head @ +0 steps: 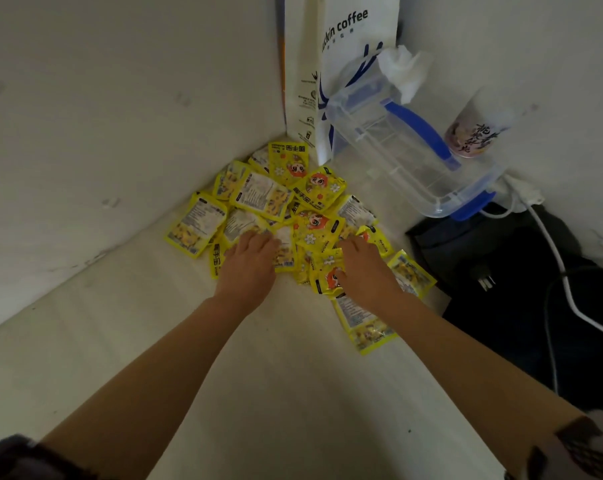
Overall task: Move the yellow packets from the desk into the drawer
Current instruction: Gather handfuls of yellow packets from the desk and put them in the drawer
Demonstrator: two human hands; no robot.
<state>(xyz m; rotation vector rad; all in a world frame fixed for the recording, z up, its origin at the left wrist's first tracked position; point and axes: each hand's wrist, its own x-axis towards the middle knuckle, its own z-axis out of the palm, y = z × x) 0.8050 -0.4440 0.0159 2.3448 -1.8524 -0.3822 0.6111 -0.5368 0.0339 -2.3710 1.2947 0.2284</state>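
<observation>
Several yellow packets (286, 206) lie in a loose heap on the pale desk (258, 375), pushed into the corner where two white walls meet. Some show a cartoon face, others a printed white back. My left hand (248, 268) rests palm down on the near left side of the heap, fingers spread over the packets. My right hand (366, 268) lies palm down on the near right side, fingers on a packet with a red cartoon. Whether either hand grips a packet is hidden under the palms. No drawer is in view.
A white coffee paper bag (355, 46) stands in the corner behind the heap. A clear plastic box with blue clips (407, 150) leans beside it, tissue on top. A printed cup (473, 129), a black bag (501, 271) and white cables (552, 258) sit right.
</observation>
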